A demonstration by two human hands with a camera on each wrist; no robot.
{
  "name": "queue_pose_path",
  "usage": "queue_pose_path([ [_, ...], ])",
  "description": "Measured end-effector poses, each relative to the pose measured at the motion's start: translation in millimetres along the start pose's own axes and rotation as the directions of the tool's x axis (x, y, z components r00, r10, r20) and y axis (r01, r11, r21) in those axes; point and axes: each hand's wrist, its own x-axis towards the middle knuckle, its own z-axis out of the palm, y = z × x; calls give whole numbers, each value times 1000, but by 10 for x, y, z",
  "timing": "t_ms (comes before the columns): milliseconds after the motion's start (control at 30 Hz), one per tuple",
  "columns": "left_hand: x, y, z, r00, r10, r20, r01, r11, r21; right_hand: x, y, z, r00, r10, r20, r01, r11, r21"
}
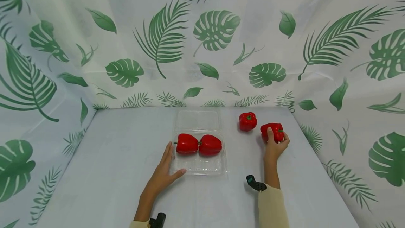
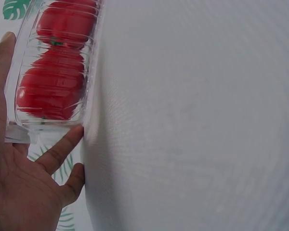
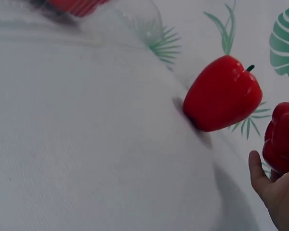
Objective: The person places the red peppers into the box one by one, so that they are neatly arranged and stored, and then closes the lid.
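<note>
A clear plastic clamshell box (image 1: 202,166) lies with its lid (image 1: 197,119) folded back, away from me. Two red bell peppers (image 1: 187,144) rest on their sides in the far part of its base. My left hand (image 1: 162,176) is at the box's left side and near corner, fingers extended and thumb spread; its palm shows in the left wrist view. On the right, my right hand (image 1: 274,147) grips another red bell pepper (image 1: 272,131) lying sideways, its stem pointing right. The right wrist view shows only part of that hand and pepper (image 3: 284,137).
One more red bell pepper (image 1: 248,121) stands upright on the white table (image 1: 120,157), between the box and my right hand. Leaf-printed sheeting (image 1: 218,31) rises along the table's back and both sides. Dark wrist-worn devices (image 1: 255,184) sit at both cuffs.
</note>
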Motion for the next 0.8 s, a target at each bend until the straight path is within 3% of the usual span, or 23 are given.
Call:
queue_pose_path([
  [67,0,-2,2,1000,0,0,0,1000,-2,-41,-58,2,999,34,25,-37,992,118],
  [133,-1,5,1,1000,2,1,-2,1000,0,-76,-102,8,997,54,62,-68,965,252],
  [233,-4,16,-5,1000,6,-4,-6,1000,9,-130,-136,13,986,96,134,-145,894,424],
  [300,-6,19,-8,1000,9,-14,-9,1000,16,-153,-136,13,975,115,191,-196,848,493],
  [400,-9,10,-9,1000,10,-18,-9,1000,26,-193,-126,6,958,132,256,-253,810,529],
  [500,-9,1,-8,1000,6,-13,-6,1000,22,-225,-116,1,945,126,301,-275,803,528],
  [800,-3,9,-6,1000,-7,0,7,1000,-5,-311,-121,-7,892,-1,453,-237,852,468],
])
